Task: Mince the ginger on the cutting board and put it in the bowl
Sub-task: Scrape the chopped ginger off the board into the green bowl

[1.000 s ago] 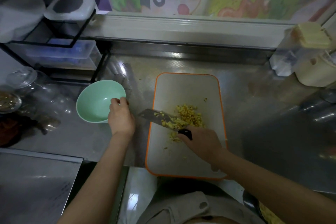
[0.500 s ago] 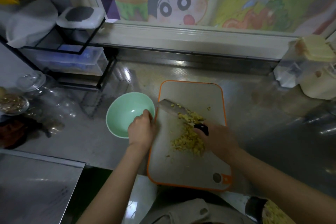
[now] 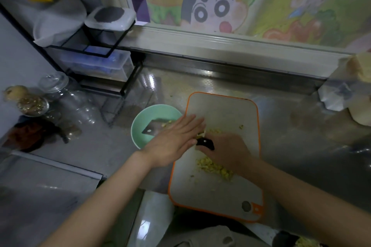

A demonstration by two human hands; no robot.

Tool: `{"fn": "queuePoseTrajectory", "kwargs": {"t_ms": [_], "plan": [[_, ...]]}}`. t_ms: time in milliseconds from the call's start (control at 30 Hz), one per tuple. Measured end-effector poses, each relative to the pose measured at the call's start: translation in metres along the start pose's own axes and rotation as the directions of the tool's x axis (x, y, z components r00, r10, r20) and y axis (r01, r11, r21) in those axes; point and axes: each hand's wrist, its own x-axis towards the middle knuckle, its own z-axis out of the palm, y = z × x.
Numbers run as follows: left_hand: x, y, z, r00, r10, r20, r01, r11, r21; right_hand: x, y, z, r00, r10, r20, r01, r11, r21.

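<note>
Steel counter point(image 3: 291, 126) below a cartoon mural point(image 3: 212, 6): a person's right hand point(image 3: 226, 150) grips the black handle of a knife point(image 3: 154, 127), its blade over the green bowl point(image 3: 140, 120) beside the orange-rimmed cutting board point(image 3: 220, 110). The left hand point(image 3: 172, 142), fingers straight, lies flat across the blade. Most minced ginger point(image 3: 214, 168) sits heaped on the board; a few bits ride the blade.

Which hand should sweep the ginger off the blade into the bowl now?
Left. The left hand lies flat over the knife blade, which sits above the bowl; the right hand is busy gripping the handle.
</note>
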Motion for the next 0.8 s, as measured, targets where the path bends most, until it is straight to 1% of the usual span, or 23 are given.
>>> {"fn": "queuePoseTrajectory", "kwargs": {"t_ms": [33, 100, 133, 233, 267, 467, 600, 800], "plan": [[-0.003, -0.005, 0.0, 0.999, -0.001, 0.036, 0.0, 1.0, 0.011, 0.004, -0.005, 0.001, 0.999, -0.027, 0.037, 0.026, 0.999, 0.041], [-0.009, -0.013, 0.001, 0.996, 0.0, 0.09, -0.002, 1.0, 0.027, 0.012, -0.012, 0.007, 0.993, -0.12, 0.015, 0.118, 0.988, 0.102], [-0.012, -0.016, 0.002, 0.995, 0.0, 0.103, -0.003, 1.0, 0.03, 0.017, -0.016, 0.008, 0.988, -0.154, 0.003, 0.152, 0.982, 0.11], [-0.022, -0.023, 0.006, 0.991, -0.039, 0.126, 0.036, 0.999, 0.026, 0.027, -0.02, 0.014, 0.981, -0.192, 0.005, 0.191, 0.978, 0.082], [-0.024, -0.024, 0.007, 0.989, -0.054, 0.135, 0.052, 0.999, 0.018, 0.029, -0.022, 0.015, 0.98, -0.198, 0.002, 0.197, 0.977, 0.077], [-0.026, -0.037, 0.001, 0.979, -0.119, 0.163, 0.123, 0.992, -0.013, 0.038, -0.023, 0.017, 0.977, -0.174, 0.119, 0.174, 0.985, 0.013], [-0.023, -0.053, 0.003, 0.968, -0.142, 0.206, 0.15, 0.988, -0.028, 0.041, -0.018, 0.01, 0.977, -0.167, 0.134, 0.175, 0.983, -0.054], [-0.024, -0.064, 0.006, 0.95, -0.228, 0.213, 0.239, 0.971, -0.026, 0.043, -0.013, 0.01, 0.97, -0.163, 0.182, 0.184, 0.977, -0.104]]}}
